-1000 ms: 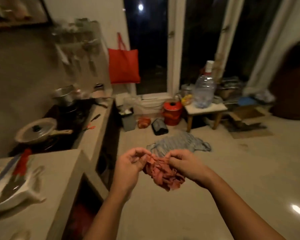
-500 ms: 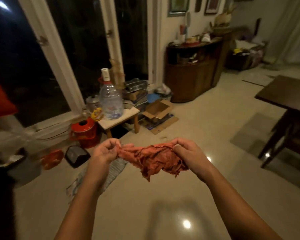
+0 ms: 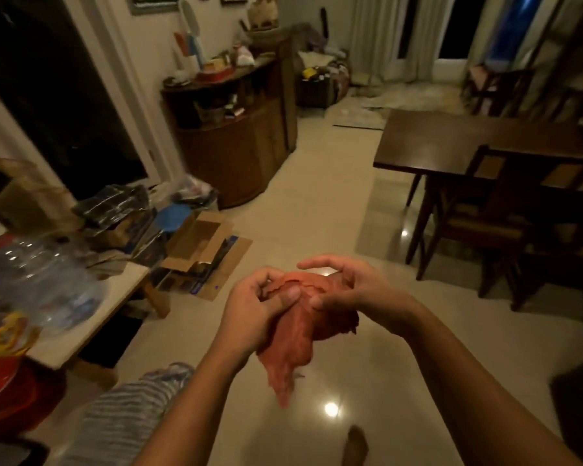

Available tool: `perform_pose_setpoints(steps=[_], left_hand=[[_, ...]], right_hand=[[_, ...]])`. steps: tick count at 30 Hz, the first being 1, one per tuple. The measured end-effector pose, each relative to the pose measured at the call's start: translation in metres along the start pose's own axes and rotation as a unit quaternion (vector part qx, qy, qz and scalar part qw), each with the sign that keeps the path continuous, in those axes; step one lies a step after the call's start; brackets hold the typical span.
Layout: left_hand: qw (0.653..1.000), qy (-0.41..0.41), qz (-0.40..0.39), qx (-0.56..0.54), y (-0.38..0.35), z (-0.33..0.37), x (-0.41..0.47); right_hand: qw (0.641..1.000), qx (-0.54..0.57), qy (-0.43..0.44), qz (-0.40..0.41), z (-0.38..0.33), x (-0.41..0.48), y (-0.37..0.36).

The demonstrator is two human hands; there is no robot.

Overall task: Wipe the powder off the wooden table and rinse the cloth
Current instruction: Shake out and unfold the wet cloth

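I count two hands, my left hand (image 3: 260, 311) and my right hand (image 3: 347, 290), and between them one crumpled reddish-orange cloth (image 3: 297, 334). To the far right stands one dark wooden bench (image 3: 451, 142) with one dark wooden chair (image 3: 478, 223) at its near side. On the left there is one low white-topped bench (image 3: 91, 317) bearing one large clear plastic water bottle (image 3: 37, 284). Beside it lies one open brown cardboard box (image 3: 199, 243), and at far left-centre one curved brown wooden cabinet (image 3: 236, 149).

A cardboard box (image 3: 196, 243) lies open near a wooden cabinet (image 3: 236, 153).
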State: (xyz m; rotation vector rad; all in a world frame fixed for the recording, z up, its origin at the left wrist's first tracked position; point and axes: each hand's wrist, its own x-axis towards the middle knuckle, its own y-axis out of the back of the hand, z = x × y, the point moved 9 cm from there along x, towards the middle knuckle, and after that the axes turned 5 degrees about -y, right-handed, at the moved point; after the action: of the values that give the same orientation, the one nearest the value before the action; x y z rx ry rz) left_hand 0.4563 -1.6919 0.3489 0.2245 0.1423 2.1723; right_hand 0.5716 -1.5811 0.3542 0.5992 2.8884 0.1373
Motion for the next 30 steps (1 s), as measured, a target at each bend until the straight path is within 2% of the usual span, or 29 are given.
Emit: perform_pose_setpoints(steps=[2,6,10,12,14,17,20,23,27,30], left_hand=[[0.999,-0.021,0.023,-0.02,-0.01,0.0,0.047],[0.997,-0.026,0.032,-0.059,-0.031,0.007,0.135],[0.997,-0.026,0.032,-0.061,-0.031,0.017,0.222],[1.0,0.006,-0.001,-0.028,-0.034,0.01,0.261],[0.996,0.047,-0.079,-0.006,-0.044,-0.006,0.298],[0.988,0.034,-0.145,0.04,-0.056,-0.016,0.362],[0.997,-0.014,-0.08,0.006,-0.049,-0.018,0.437],[0.997,-0.046,-0.032,-0.051,-0.034,-0.024,0.51],[0.995,-0.059,-0.044,-0.072,-0.027,-0.034,0.604],[0.992,-0.08,-0.084,-0.056,-0.042,-0.027,0.665]], right_hand=[[1.0,-0.009,0.002,0.018,0.005,0.023,0.044],[0.993,-0.011,0.003,0.119,0.016,0.082,0.129],[0.988,-0.036,0.019,0.151,-0.014,0.148,0.189],[0.985,-0.049,0.035,0.162,-0.032,0.182,0.21],[0.983,-0.063,0.041,0.169,-0.045,0.219,0.227],[0.979,-0.124,0.035,0.156,-0.054,0.281,0.243],[0.973,-0.144,0.028,0.177,-0.059,0.34,0.264],[0.978,-0.077,0.026,0.194,-0.063,0.388,0.288],[0.967,-0.098,-0.001,0.235,-0.064,0.439,0.334],[0.96,-0.055,-0.004,0.275,-0.052,0.467,0.366]])
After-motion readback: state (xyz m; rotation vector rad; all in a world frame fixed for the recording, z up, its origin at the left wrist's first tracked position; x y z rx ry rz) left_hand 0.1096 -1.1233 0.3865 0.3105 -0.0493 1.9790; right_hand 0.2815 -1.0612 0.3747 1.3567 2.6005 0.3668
